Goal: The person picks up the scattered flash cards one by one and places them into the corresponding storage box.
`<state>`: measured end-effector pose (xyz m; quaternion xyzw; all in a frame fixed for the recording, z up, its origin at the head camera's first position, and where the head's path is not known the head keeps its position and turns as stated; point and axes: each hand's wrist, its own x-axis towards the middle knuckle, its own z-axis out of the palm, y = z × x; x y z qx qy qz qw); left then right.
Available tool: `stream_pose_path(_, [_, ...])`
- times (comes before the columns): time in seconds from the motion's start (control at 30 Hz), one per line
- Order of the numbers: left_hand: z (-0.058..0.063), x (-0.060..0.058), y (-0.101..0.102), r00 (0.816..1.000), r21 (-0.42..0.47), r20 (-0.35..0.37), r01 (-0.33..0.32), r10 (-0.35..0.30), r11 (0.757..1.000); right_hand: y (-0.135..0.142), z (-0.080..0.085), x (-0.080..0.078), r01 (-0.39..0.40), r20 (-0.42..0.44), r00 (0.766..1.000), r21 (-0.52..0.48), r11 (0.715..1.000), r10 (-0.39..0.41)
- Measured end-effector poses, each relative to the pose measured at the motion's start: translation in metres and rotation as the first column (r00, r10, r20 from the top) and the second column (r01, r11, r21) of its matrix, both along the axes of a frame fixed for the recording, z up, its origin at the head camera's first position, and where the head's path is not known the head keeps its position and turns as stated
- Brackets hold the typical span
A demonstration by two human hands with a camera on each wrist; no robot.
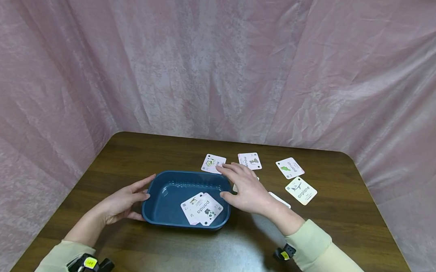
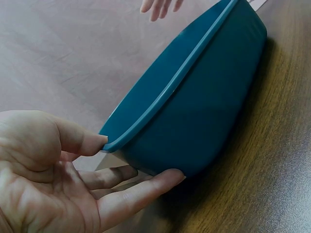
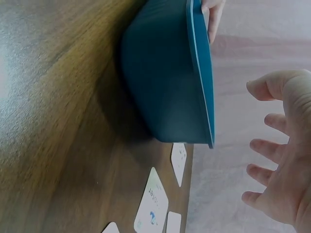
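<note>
A dark blue plastic basin (image 1: pixel 161 218) sits on the table with a panda card (image 1: pixel 206 208) inside, overlapping a second card (image 1: pixel 189 210). My left hand (image 1: pixel 123 203) grips the basin's left end; in the left wrist view, the thumb is at the rim and fingers lie against the outer wall. My right hand (image 1: pixel 246 190) hovers by the basin's right end with fingers spread and nothing in them. Below it, the right wrist view shows a picture card (image 3: pixel 152 204) with a blue drawing on the table. In the head view that hand partly covers this card.
Beyond the basin lie a card with a green picture (image 1: pixel 211 163) and a mouse card (image 1: pixel 250 159). Farther right are a parrot card (image 1: pixel 290 168) and an airplane card (image 1: pixel 301 190). Another card (image 1: pixel 279 199) peeks out behind the right forearm. A pink curtain (image 1: pixel 221 71) hangs behind the table.
</note>
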<state>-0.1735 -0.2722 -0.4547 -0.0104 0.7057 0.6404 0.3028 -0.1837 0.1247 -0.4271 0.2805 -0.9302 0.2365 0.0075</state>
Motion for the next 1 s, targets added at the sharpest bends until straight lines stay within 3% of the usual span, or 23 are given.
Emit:
stream_pose_path(0.5, [0.000, -0.001, 0.002, 1.000, 0.003, 0.012, -0.011, 0.011, 1.000, 0.023, 0.003, 0.002, 0.030, -0.040, 0.999, -0.078, 0.996, -0.033])
stream_pose_path(1.0, [0.000, -0.002, 0.003, 1.000, 0.016, 0.022, -0.016, 0.016, 1.000, 0.065, 0.005, 0.003, 0.098, -0.057, 0.993, -0.128, 0.987, -0.106])
